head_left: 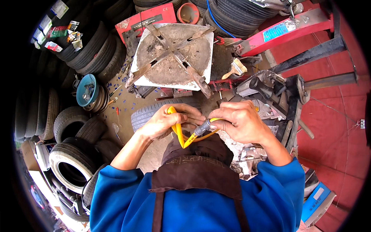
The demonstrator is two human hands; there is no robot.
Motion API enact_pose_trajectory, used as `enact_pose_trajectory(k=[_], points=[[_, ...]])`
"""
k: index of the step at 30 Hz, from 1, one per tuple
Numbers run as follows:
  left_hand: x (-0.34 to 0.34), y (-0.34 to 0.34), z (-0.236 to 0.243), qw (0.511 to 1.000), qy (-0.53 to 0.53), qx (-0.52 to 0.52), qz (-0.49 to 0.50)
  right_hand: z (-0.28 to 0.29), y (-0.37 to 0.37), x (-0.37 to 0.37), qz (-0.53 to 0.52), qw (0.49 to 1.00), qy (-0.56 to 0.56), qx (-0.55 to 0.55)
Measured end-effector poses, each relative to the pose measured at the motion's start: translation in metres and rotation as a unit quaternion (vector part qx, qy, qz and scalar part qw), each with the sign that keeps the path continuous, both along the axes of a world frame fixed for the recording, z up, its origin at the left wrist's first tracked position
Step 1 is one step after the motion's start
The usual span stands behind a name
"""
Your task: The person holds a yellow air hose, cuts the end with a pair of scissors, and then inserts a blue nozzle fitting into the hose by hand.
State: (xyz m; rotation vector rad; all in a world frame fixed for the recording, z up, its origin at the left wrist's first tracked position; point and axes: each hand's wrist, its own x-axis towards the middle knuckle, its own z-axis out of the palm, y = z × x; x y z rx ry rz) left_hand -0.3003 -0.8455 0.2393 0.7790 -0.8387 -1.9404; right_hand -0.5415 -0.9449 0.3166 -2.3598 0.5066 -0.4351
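Observation:
In front of my chest, both hands work on a thin yellow hose [179, 133] bent into a sharp V with a loop. My left hand [172, 121] is closed round the hose, its thumb against it and its fingers reaching toward a grey cylindrical fitting [201, 128]. My right hand [241, 120] pinches the fitting's upper right end, where yellow shows at the fingertips. The fitting is tilted, its lower end meeting a yellow length with dark markings. Below the hands lies a dark brown apron [195, 176].
Ahead stands a tyre changer with a square turntable [172, 54]. A brush [235, 69] lies right of it, near a red arm [286, 33]. Tyres [71, 166] are stacked left, around a blue bowl [87, 89]. One tyre [154, 112] lies beyond my left hand.

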Motion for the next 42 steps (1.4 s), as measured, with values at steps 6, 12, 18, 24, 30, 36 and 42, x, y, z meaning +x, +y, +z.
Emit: enact_pose_trajectory(k=[6,12,18,24,30,36,42], points=[[-0.011,0.001,0.014,0.990,0.066,-0.003,-0.128,0.002,0.006,0.007,0.013,1.000,0.023,-0.004],[-0.014,0.015,0.014,0.998,0.018,0.003,-0.055,-0.003,0.008,0.014,0.026,0.999,0.013,0.029],[-0.007,0.012,0.035,0.999,-0.030,0.031,-0.024,0.000,-0.001,0.014,0.055,0.997,0.014,0.056],[-0.007,0.013,0.042,0.995,-0.094,0.027,-0.014,0.001,-0.003,0.011,0.064,0.996,0.031,0.056],[-0.022,0.032,0.041,0.938,-0.305,-0.149,0.067,0.009,0.015,0.010,0.090,0.995,0.019,-0.035],[-0.034,0.049,0.050,0.904,-0.384,-0.174,0.065,0.009,0.031,0.001,0.105,0.989,-0.003,-0.106],[-0.054,0.089,0.039,0.921,-0.340,-0.184,0.040,0.001,0.069,-0.017,0.136,0.989,0.027,-0.049]])
